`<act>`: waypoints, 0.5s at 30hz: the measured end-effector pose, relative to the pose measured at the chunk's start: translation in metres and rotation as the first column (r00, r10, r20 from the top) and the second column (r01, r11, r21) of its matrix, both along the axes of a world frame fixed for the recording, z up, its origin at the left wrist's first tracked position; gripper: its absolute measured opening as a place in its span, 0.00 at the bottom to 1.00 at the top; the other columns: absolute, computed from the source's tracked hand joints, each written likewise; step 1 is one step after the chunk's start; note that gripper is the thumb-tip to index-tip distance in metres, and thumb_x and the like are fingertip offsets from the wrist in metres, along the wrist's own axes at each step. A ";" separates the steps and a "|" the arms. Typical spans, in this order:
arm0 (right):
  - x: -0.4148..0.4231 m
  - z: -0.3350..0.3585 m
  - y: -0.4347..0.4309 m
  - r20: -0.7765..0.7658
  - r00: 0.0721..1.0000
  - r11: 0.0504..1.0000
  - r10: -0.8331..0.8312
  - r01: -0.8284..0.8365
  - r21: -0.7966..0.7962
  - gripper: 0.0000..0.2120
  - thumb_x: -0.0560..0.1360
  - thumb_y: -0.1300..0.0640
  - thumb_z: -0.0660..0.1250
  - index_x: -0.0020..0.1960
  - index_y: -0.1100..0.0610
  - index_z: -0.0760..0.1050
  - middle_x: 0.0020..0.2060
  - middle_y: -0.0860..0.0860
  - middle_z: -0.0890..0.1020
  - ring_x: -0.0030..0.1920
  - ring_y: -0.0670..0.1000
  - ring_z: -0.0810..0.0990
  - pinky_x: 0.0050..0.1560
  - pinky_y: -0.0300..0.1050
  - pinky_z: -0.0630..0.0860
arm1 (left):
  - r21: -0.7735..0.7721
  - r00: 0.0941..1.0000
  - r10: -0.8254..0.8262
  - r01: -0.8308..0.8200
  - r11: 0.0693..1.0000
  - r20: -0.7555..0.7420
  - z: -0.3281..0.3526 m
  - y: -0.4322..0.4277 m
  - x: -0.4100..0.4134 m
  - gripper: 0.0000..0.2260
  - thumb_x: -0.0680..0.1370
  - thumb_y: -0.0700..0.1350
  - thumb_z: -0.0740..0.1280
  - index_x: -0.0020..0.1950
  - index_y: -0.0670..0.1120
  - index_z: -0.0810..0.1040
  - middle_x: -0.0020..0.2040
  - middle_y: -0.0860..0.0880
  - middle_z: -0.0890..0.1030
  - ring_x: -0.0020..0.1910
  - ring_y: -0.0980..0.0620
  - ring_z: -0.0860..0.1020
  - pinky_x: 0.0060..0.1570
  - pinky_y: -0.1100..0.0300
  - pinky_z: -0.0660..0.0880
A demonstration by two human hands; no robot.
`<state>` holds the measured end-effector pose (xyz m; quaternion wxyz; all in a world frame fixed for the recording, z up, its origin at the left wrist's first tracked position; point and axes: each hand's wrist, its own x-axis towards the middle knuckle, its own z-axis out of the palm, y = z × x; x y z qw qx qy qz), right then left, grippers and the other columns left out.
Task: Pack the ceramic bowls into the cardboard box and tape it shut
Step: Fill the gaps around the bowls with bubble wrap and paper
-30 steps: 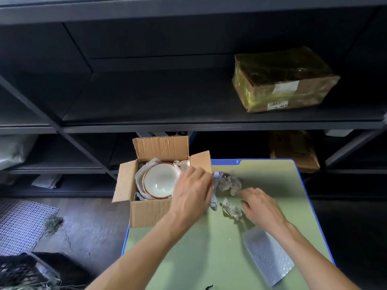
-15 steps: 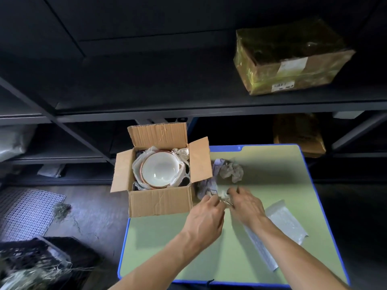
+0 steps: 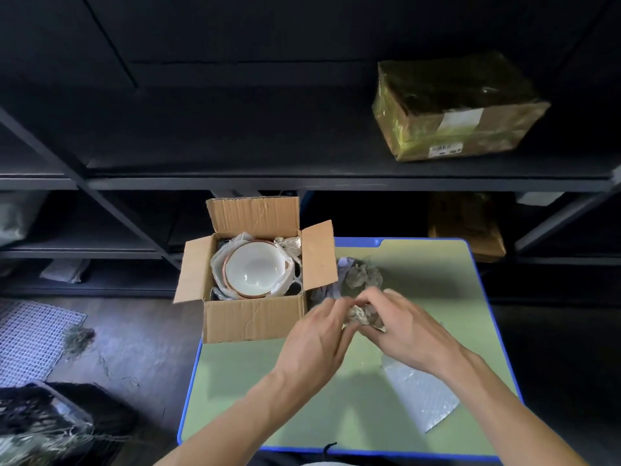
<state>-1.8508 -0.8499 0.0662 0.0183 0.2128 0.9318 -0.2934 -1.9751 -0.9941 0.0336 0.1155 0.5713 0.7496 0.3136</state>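
An open cardboard box [image 3: 255, 319] stands at the far left corner of the green table [image 3: 420, 260], flaps up. Inside it lies a white ceramic bowl [image 3: 252, 269] with a brown rim, bedded in white wrapping. Just right of the box, above the table, my left hand [image 3: 316, 338] and my right hand [image 3: 403, 327] meet and both hold a crumpled wad of paper [image 3: 363, 316] between their fingers. Another crumpled wad [image 3: 363, 275] lies on the table behind the hands.
A bubble-wrap sheet [image 3: 420, 395] lies on the table at the right, partly under my right forearm. Dark shelving fills the back, with a taped parcel [image 3: 460, 109] on the upper shelf. Left of the table, mesh [image 3: 30, 341] and straw lie on the floor.
My left hand left the box and moved right to join the right hand. Both hands took up a crumpled wad of paper and lifted it slightly off the table.
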 end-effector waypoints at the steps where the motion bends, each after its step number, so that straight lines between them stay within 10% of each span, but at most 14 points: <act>1: -0.004 0.006 -0.001 -0.023 1.000 1.000 -0.002 0.002 -0.009 0.12 0.78 0.50 0.66 0.60 0.47 0.69 0.50 0.42 0.76 0.55 0.43 0.73 0.51 0.42 0.72 | 0.034 1.000 0.019 -0.019 0.999 -0.001 0.004 -0.003 -0.005 0.10 0.84 0.52 0.58 0.61 0.48 0.71 0.47 0.51 0.76 0.43 0.49 0.77 0.39 0.51 0.75; 7: -0.043 0.013 -0.012 -0.197 0.970 0.988 0.142 -0.127 0.082 0.19 0.77 0.57 0.68 0.65 0.43 0.68 0.60 0.41 0.73 0.61 0.46 0.72 0.56 0.44 0.73 | 0.100 0.967 0.253 -0.249 0.963 -0.026 0.016 -0.028 -0.033 0.08 0.82 0.52 0.63 0.54 0.48 0.73 0.34 0.59 0.69 0.31 0.51 0.71 0.28 0.53 0.68; 15: -0.116 0.004 -0.008 -0.113 0.957 0.953 0.268 -0.245 0.180 0.12 0.79 0.60 0.65 0.60 0.49 0.76 0.57 0.45 0.76 0.60 0.50 0.74 0.56 0.50 0.74 | -0.035 0.902 0.427 -0.430 0.902 -0.058 0.000 -0.031 -0.072 0.11 0.80 0.52 0.62 0.54 0.47 0.78 0.43 0.50 0.80 0.46 0.46 0.75 0.41 0.47 0.74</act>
